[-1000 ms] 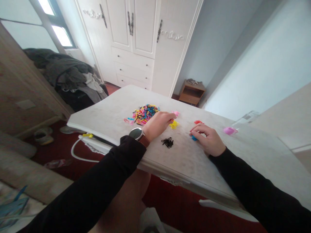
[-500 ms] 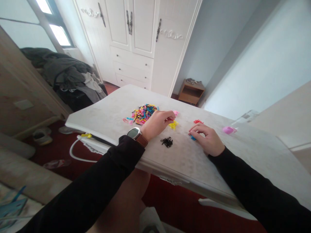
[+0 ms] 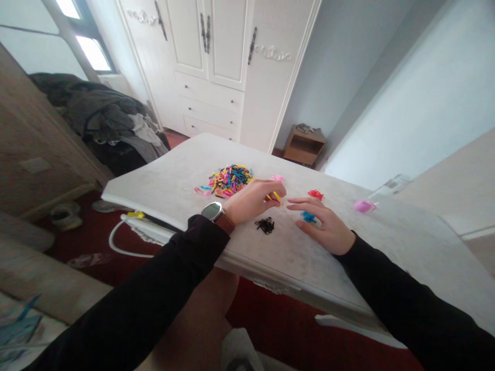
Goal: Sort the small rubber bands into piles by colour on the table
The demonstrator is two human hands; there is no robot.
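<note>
My left hand (image 3: 259, 200), with a watch on its wrist, is closed in a pinch over the small yellow heap of rubber bands (image 3: 275, 196), partly hiding it. A reddish rubber band (image 3: 280, 203) shows at its fingertips. Just right of it, my right hand (image 3: 324, 221) has its fingers apart and nothing visible in them. Under and beside those fingers lies a heap of blue rubber bands (image 3: 308, 216). Black rubber bands (image 3: 265, 225) lie nearer the front edge. Behind my left hand is a large mixed-colour pile of rubber bands (image 3: 231, 180).
On the white table (image 3: 174, 180) there are also red bands (image 3: 315, 194), pink bands (image 3: 277, 178) and a purple bundle (image 3: 364, 206). A clear plastic item (image 3: 394, 184) sits by the far right edge. A white wardrobe (image 3: 224, 67) stands behind.
My left hand has shifted slightly right, and a reddish band now shows in its pinch. My right hand has moved left off the blue heap, its fingers opening toward my left hand.
</note>
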